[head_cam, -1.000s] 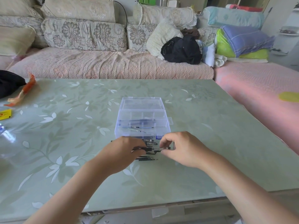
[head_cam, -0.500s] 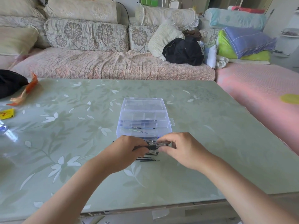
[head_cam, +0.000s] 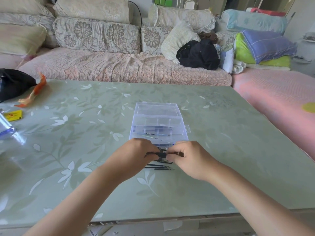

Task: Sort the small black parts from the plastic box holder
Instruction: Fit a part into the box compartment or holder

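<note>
**Q:** What are the hands doing?

**A:** I see my left hand [head_cam: 134, 157] and right hand [head_cam: 189, 159] meeting just in front of the plastic box [head_cam: 158, 123]. The fingers of both are curled, and both pinch one small black part [head_cam: 162, 155] between them.

**Q:** And the other pieces?

**A:** A few thin black parts [head_cam: 160, 166] lie loose on the table [head_cam: 221, 150], just on my side of the hands. Some more dark pieces sit in the box's near compartments. The box stands open at mid-table, its near edge right beside my knuckles
</note>
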The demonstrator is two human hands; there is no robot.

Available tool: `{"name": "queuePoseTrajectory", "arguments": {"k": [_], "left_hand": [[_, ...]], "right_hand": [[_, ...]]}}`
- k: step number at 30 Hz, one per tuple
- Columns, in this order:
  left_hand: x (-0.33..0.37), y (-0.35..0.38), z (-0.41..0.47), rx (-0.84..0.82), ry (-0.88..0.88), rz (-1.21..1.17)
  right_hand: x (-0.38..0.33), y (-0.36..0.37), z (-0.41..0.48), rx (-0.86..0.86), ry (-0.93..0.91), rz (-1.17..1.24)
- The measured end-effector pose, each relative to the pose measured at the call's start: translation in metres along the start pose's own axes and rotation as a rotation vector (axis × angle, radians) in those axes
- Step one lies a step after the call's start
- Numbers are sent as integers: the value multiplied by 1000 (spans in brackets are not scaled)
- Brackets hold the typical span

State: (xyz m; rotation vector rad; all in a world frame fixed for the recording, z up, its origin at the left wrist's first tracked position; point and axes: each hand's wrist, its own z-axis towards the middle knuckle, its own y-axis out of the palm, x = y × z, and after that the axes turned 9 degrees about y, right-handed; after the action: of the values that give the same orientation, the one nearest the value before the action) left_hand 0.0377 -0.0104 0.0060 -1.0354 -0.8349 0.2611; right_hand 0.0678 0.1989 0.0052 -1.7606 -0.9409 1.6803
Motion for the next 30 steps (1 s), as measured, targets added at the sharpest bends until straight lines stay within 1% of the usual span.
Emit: {"name": "queuePoseTrajectory", "arguments": {"k": [2,4,6,10,12,15,20,23,27,30], "left_hand": [[-4,-1,5,16,-14,53],[-9,-5,11,44,-30,149],[-16,-8,16,93,-9,261],[-26,-13,20,215,-14,321],[-30,-13,18,213,1,346],[-38,-8,11,123,-21,307],[-50,-1,0,0,-30,255],[-53,-1,-2,-14,-8,249],[-55,0,-4,-23,3,247],[-56,1,-4,-25,5,241]], "right_hand": [[-3,0,8,30,-24,-63],[-6,-3,19,50,-19,-36],[-9,-8,31,90,-1,-40],[-9,-21,61,261,58,-108],[-7,-23,78,331,94,-160],[1,-21,100,380,145,-230],[7,-14,123,327,144,-384],[4,-7,131,287,151,-419],[1,-2,139,274,150,-360],[-2,1,140,223,139,-292]]}}
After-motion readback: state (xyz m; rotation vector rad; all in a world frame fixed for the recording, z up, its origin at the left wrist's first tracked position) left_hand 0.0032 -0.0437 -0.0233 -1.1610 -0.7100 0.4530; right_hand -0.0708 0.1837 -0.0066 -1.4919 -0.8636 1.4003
